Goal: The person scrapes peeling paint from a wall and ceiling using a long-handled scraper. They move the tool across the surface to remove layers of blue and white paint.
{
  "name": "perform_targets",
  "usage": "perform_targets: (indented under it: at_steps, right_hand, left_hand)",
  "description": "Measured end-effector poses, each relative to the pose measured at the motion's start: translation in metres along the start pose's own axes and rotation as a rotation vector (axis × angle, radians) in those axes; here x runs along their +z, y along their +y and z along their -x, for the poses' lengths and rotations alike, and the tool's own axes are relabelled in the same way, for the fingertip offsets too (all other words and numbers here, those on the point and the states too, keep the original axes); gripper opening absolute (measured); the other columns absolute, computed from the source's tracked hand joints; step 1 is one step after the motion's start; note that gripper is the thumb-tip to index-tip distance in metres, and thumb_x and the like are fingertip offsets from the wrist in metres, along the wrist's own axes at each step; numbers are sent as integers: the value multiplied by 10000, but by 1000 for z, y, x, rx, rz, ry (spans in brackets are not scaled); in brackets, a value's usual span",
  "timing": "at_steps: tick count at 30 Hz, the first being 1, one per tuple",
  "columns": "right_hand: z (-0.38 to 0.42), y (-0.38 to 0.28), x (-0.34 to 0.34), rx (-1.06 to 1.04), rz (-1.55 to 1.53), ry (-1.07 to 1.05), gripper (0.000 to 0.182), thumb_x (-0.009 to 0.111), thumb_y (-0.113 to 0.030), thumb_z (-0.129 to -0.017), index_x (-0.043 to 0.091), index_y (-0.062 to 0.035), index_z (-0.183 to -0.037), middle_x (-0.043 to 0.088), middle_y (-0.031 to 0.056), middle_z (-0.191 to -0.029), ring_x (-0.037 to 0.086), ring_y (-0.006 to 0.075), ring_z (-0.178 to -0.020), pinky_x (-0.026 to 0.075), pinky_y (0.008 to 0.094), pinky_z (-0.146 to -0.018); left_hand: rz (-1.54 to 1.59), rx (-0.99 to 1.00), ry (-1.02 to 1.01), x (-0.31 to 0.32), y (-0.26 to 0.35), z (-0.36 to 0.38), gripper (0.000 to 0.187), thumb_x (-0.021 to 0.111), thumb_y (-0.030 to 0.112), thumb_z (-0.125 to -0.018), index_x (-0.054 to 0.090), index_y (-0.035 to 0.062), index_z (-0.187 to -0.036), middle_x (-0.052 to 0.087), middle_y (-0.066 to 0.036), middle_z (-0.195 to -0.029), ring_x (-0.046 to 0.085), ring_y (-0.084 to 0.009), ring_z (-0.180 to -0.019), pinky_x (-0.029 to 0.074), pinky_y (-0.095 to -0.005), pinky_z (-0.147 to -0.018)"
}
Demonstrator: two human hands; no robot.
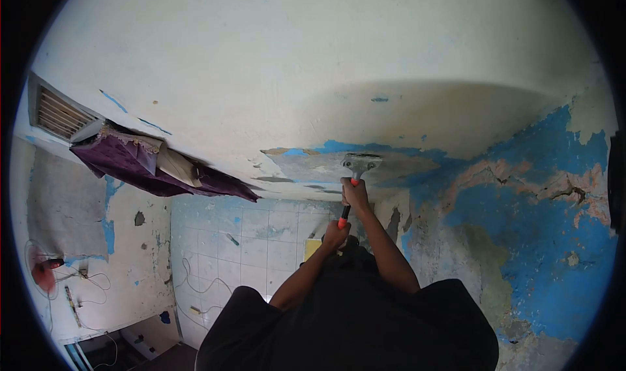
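Observation:
A long-handled scraper (360, 162) has its wide metal head against the wall (274, 64), on a grey patch where the pale paint is gone and blue edges show. My right hand (354, 195) is wrapped round the orange and black handle just below the head. Lower down, near the handle's end, my left hand (336, 234) is closed on it too. Both arms reach forward from my dark shirt (352, 325).
Purple cloth (140, 164) hangs at left below a slatted vent (62, 113). The right wall (482, 208) has peeling blue paint and a crack. On the tiled floor (254, 247) lie a cable (202, 279) and a yellow item (312, 248). A fan (44, 274) is at far left.

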State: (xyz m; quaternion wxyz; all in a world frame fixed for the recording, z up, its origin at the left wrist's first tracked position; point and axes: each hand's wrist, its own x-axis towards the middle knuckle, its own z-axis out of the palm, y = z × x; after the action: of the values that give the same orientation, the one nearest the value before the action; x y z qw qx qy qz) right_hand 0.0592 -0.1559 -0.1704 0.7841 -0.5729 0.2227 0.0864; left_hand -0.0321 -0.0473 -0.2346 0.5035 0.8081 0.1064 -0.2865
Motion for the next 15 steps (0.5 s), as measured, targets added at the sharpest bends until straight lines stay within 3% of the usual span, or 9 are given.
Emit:
perform_targets:
  at_steps: [6, 12, 15]
  right_hand:
    - [2, 8, -7, 51, -50, -1, 342, 544, -149, -815, 409, -69, -512, 374, 15, -406, 375, 125, -298, 288, 288, -306]
    - [3, 15, -15, 81, -55, 50, 321, 554, -182, -832, 411, -80, -562, 358, -5, -440, 334, 112, -307, 286, 282, -312]
    - [2, 7, -15, 99, -101, -14, 340, 549, -176, -818, 415, -69, -524, 370, 6, -427, 362, 122, -302, 291, 280, -313]
  left_hand:
    - [-42, -41, 8, -2, 12, 20, 385, 591, 324, -729, 579, -61, -714, 593, -203, -631, 630, -315, -666, 459, -421, -627]
    - [-53, 38, -62, 15, -32, -1, 413, 602, 370, -746, 570, -35, -675, 588, -166, -622, 604, -290, -628, 442, -428, -611]
    - [-40, -21, -1, -8, 28, 30, 396, 596, 351, -757, 562, -30, -657, 569, -144, -592, 582, -256, -586, 433, -412, -583]
